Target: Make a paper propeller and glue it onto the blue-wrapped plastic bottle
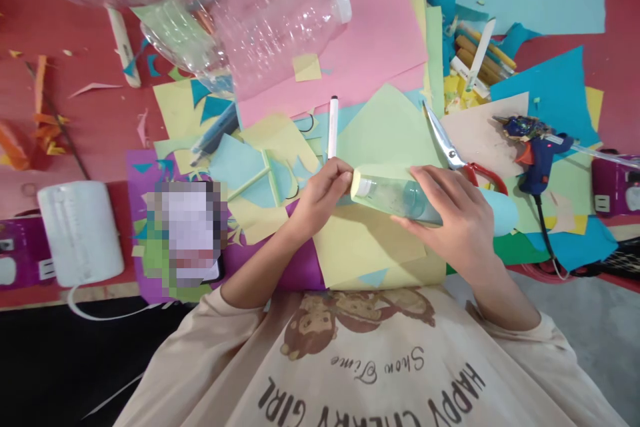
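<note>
A small clear bottle (393,195) lies sideways in front of my body, its white cap pointing left and a pale yellow-green ring or strip around the cap end. My right hand (453,210) is wrapped over the bottle's body from the right. A light blue rounded part (500,212) sticks out beyond that hand. At the cap end my left hand (327,190) has its fingers pinched together against the edge of the yellow-green piece. Under both hands lies pale yellow paper (373,247). A white marker with a black tip (333,127) lies just above my left hand.
Red-handled scissors (453,155) and a blue glue gun (540,163) lie to the right. Clear plastic bottles (285,33) stretch across the upper left on pink paper (380,20). At left are a phone (195,227) and a white device (80,230). Paper scraps are scattered around.
</note>
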### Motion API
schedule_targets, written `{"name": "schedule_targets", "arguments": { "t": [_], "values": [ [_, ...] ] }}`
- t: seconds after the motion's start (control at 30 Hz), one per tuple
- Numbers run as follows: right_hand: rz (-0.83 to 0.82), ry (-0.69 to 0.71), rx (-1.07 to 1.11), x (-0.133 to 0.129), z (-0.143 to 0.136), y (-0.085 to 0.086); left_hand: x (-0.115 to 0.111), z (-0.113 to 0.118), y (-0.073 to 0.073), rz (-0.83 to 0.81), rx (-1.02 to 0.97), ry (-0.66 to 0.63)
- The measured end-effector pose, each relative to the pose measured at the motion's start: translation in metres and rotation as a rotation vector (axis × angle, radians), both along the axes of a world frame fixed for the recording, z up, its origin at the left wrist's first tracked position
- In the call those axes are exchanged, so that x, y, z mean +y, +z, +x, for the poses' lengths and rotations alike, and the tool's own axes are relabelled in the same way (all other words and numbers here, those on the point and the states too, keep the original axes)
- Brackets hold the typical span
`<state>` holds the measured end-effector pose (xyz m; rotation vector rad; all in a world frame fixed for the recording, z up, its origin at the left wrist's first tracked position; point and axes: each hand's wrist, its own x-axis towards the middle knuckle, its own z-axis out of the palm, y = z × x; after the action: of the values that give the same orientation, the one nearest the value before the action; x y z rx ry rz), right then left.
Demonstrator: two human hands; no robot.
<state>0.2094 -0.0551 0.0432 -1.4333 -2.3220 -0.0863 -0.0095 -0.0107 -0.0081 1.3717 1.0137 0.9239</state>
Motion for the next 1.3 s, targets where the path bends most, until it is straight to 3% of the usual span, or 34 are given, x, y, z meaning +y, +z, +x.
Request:
{"name": "schedule_targets", "arguments": {
  "t": [0.17,0.33,0.53,1.03,1.3],
  "values": [
    [0.076,-0.016,-0.003,-0.006,0.0,-0.003,-0.002,0.009,0.004,-0.477,-0.425,0.075],
    [0.107,-0.023,-0.019,-0.008,-0.002,-0.008,-0.006,0.015,0.004,-0.624,-0.518,0.205],
    [0.105,-0.026,-0.017,-0.007,-0.003,-0.01,-0.007,0.018,0.003,-0.598,-0.512,0.287],
    [0.093,-0.009,-0.014,-0.008,-0.002,-0.008,-0.007,0.016,0.002,-0.475,-0.419,0.293],
    [0.038,0.021,-0.11,0.0,0.001,0.003,-0.004,0.003,-0.002,-0.076,-0.197,0.139]
  ]
}}
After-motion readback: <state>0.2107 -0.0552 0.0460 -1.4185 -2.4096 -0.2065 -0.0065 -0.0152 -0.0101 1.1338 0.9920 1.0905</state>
